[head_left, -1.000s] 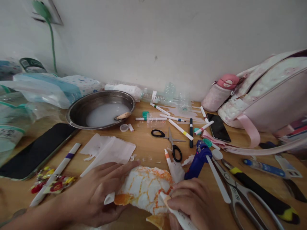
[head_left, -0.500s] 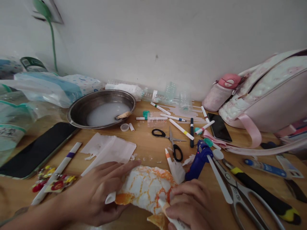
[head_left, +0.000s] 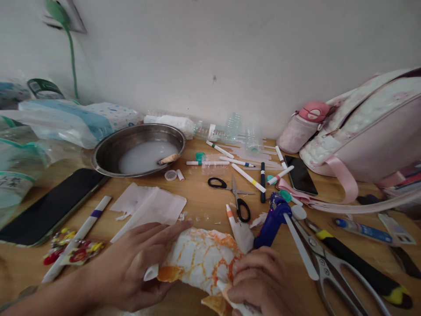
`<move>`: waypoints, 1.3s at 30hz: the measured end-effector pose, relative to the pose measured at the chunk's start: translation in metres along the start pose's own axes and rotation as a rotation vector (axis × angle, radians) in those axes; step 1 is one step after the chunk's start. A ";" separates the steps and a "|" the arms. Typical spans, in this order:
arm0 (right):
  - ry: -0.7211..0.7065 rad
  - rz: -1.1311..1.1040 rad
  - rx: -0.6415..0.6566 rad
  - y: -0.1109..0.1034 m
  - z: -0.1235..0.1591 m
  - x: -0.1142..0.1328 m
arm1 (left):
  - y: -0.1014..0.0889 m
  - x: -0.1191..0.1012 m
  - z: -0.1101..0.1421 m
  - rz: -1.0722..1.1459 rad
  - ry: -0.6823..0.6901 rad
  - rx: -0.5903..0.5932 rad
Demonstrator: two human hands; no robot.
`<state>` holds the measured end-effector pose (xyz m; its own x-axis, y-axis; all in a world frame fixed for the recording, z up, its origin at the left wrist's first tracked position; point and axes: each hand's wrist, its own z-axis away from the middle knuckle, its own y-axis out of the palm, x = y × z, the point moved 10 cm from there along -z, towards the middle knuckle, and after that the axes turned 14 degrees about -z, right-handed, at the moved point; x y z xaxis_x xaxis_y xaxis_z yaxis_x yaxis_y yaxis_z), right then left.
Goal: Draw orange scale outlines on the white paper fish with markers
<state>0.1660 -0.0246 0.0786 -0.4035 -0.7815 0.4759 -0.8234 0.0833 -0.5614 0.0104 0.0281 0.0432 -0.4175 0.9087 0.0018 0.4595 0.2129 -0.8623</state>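
A white papery, rounded piece (head_left: 197, 259) with orange crackled lines lies at the bottom centre, orange flaps at its lower edge. My left hand (head_left: 138, 263) is closed on its left side, and a small white tube end (head_left: 151, 272) pokes out between the fingers. From the right, my right hand (head_left: 263, 281) grips a white marker (head_left: 226, 292), its tip against the piece's lower right. Just behind the piece lie an orange-banded marker (head_left: 230, 215), a crumpled white tissue (head_left: 244, 237) and a blue glue gun (head_left: 269, 224).
A metal bowl (head_left: 101, 164) of cloudy liquid stands back left, near white paper (head_left: 158, 204) and a phone (head_left: 49, 206). Black scissors (head_left: 235, 191) and several markers lie mid-table. Large metal shears (head_left: 324, 259), a cutter (head_left: 362, 263) and a pink backpack (head_left: 371, 140) occupy the right.
Almost nothing differs. My right hand and the marker have shifted very slightly at the piece's lower right; my left hand keeps its place.
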 end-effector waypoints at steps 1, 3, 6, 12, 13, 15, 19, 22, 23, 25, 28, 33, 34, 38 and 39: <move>-0.008 -0.004 0.002 0.000 0.000 0.001 | -0.003 -0.001 -0.004 -0.019 0.010 -0.006; -0.004 0.005 -0.001 0.000 0.001 0.001 | -0.005 -0.003 -0.009 -0.051 0.024 0.006; 0.045 0.016 -0.034 -0.002 0.000 -0.001 | -0.004 -0.005 -0.009 -0.090 0.034 0.024; 0.048 0.034 -0.065 -0.001 -0.001 0.001 | -0.007 -0.006 -0.012 -0.110 0.044 0.008; 0.049 0.040 -0.071 -0.001 -0.001 0.000 | -0.006 -0.006 -0.013 -0.110 0.046 0.020; 0.009 0.040 -0.059 -0.001 -0.001 0.003 | -0.006 -0.006 -0.014 -0.116 0.041 0.025; -0.009 0.045 -0.025 -0.002 -0.002 0.002 | -0.008 -0.006 -0.013 -0.108 0.032 0.012; 0.012 0.042 -0.021 -0.003 -0.003 0.001 | -0.007 -0.005 -0.012 -0.089 0.028 0.017; 0.010 0.047 -0.024 -0.003 -0.003 0.001 | -0.006 -0.004 -0.012 -0.081 0.020 0.018; -0.005 0.055 -0.032 -0.004 -0.002 0.002 | -0.004 -0.002 -0.010 -0.060 0.007 0.018; -0.021 0.059 -0.025 -0.004 -0.002 0.002 | -0.002 -0.003 -0.008 -0.056 0.017 0.014; -0.032 0.054 -0.024 -0.006 -0.004 0.004 | -0.002 -0.001 -0.007 -0.071 0.007 0.009; -0.035 0.053 -0.023 -0.006 -0.005 0.006 | -0.003 -0.001 -0.007 -0.067 0.008 0.001; 0.041 0.089 -0.094 -0.012 -0.007 0.000 | -0.005 -0.003 -0.007 -0.060 0.026 -0.028; 0.027 0.093 -0.087 -0.011 -0.007 0.002 | -0.004 -0.003 -0.007 -0.061 0.025 -0.018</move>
<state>0.1718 -0.0223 0.0905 -0.4898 -0.7509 0.4430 -0.8128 0.2094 -0.5436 0.0150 0.0274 0.0504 -0.4254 0.9025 0.0674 0.4475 0.2745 -0.8511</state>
